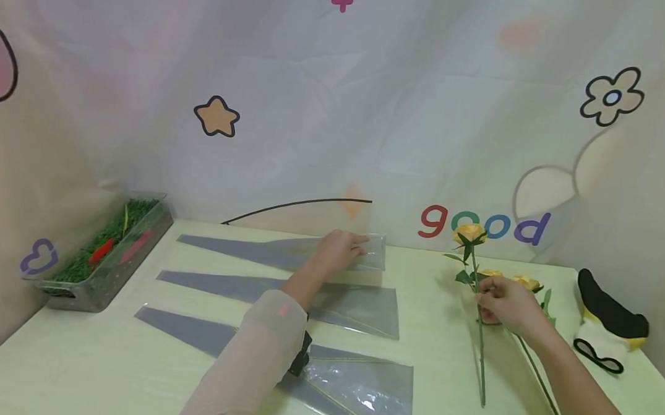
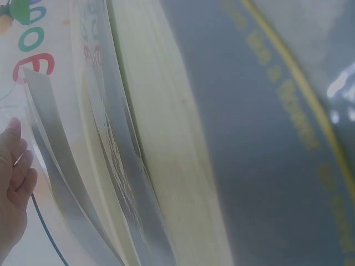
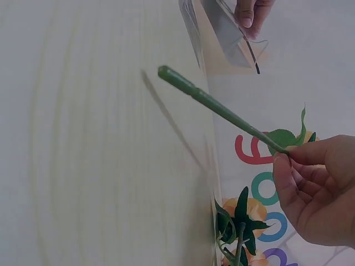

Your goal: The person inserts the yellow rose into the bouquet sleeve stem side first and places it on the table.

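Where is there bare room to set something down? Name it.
Table: bare near left, between grass box and nearest wrapper; also between that wrapper and held rose. Crowded right: other roses, right hand, black-and-white item.

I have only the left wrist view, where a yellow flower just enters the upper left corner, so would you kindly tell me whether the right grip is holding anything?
Observer: Yes, the right grip pinches the green stem of a yellow rose.

Operator: Thank you; would you also tell me what stands to the person's left of the sleeves?

Observer: The head view shows a clear tray there, filled with green, grass-like material.
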`<state>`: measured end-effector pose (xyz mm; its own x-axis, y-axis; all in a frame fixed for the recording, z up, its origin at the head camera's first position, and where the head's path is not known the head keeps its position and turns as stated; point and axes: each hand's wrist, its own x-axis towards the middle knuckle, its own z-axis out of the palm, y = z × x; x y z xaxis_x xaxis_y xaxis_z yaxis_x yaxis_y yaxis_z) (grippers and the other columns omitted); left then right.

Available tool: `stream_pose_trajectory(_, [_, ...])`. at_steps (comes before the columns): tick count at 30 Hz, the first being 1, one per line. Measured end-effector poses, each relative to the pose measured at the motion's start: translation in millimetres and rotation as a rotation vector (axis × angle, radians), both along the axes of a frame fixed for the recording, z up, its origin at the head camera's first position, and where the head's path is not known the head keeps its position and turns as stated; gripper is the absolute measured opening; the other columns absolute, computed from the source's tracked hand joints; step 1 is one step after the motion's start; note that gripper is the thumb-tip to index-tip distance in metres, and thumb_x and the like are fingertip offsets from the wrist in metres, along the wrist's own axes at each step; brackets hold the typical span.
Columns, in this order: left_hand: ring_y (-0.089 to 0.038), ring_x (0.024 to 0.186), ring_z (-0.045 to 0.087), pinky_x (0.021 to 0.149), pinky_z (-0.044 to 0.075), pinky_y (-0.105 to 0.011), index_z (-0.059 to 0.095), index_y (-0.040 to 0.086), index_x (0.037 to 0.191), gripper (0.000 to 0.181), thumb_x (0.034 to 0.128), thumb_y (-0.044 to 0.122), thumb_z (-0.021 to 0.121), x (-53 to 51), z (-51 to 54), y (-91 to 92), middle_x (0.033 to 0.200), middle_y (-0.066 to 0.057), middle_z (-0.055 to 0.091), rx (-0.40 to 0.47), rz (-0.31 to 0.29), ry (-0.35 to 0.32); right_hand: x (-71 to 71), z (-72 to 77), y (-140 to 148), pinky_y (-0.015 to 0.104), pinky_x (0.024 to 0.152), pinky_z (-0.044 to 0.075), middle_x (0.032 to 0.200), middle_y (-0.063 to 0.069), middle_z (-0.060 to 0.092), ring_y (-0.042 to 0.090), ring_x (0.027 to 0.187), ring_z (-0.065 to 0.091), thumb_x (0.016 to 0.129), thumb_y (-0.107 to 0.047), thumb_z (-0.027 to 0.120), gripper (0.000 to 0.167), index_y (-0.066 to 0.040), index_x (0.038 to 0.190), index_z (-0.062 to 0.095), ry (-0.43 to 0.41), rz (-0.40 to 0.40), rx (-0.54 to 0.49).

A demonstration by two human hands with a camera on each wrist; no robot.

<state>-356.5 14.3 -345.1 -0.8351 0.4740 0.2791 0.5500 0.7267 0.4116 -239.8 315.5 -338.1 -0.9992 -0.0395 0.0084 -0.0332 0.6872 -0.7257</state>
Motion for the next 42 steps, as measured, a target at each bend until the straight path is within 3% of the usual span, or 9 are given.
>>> stream_pose_trajectory(9, [-0.009,0.05,0.029,0.053,0.032,-0.021,0.06,0.013,0.125,0.037,0.0887,0.023,0.062,0.7,1.2,2.4,0.11,-0.008,0.065,0.001,-0.011,-0.003,-2.1,11.7,-2.1,0.032,0.062,0.053,0.088,0.019,0.064,0.015,0.064,0.06,0.093,-0.009,0.05,0.029,0.012,0.113,0.048,0.073,-0.095,-0.054])
stream_pose_trajectory(18, [-0.008,0.049,0.028,0.049,0.029,-0.02,0.061,0.011,0.124,0.037,0.0877,0.019,0.063,4.8,-5.4,3.9,0.109,-0.007,0.066,0.024,-0.024,-0.021,0.9,18.3,-12.7,0.025,0.059,0.052,0.083,0.013,0.066,0.01,0.06,0.062,0.094,-0.014,0.054,0.035,0.01,0.118,0.045,0.197,-0.199,-0.115])
stream_pose_trajectory(26, [-0.008,0.047,0.028,0.051,0.032,-0.021,0.061,0.01,0.123,0.035,0.0888,0.019,0.062,5.5,-1.5,2.4,0.085,-0.009,0.068,0.031,-0.025,0.012,-4.9,21.9,-18.5,0.021,0.062,0.052,0.072,-0.009,0.062,0.005,0.062,0.062,0.095,-0.012,0.052,0.039,0.007,0.126,0.039,0.301,-0.316,-0.258])
stream_pose_trajectory(30, [-0.008,0.047,0.028,0.053,0.032,-0.022,0.061,0.01,0.123,0.036,0.089,0.02,0.062,3.9,-0.4,1.9,0.094,-0.009,0.069,0.026,-0.026,0.008,-6.9,25.2,-24.6,0.021,0.061,0.052,0.067,-0.014,0.059,0.002,0.058,0.06,0.094,-0.009,0.052,0.039,0.004,0.128,0.037,0.355,-0.357,-0.333])
stream_pose_trajectory(35, [-0.009,0.049,0.029,0.055,0.034,-0.022,0.061,0.01,0.123,0.036,0.0886,0.021,0.062,1.9,-0.1,0.8,0.109,-0.009,0.065,0.02,-0.021,0.017,-11.1,26.4,-33.4,0.021,0.061,0.052,0.074,-0.008,0.057,0.0,0.058,0.058,0.093,-0.008,0.052,0.039,0.002,0.128,0.035,0.428,-0.387,-0.388])
stream_pose_trajectory(42, [-0.009,0.055,0.037,0.056,0.035,-0.023,0.06,0.01,0.124,0.037,0.089,0.02,0.062,-0.1,-0.4,0.2,0.109,-0.009,0.065,0.025,-0.021,-0.04,-12.6,23.1,-38.9,0.018,0.058,0.051,0.076,-0.001,0.056,0.002,0.055,0.058,0.092,-0.005,0.052,0.032,-0.003,0.121,0.039,0.53,-0.429,-0.462])
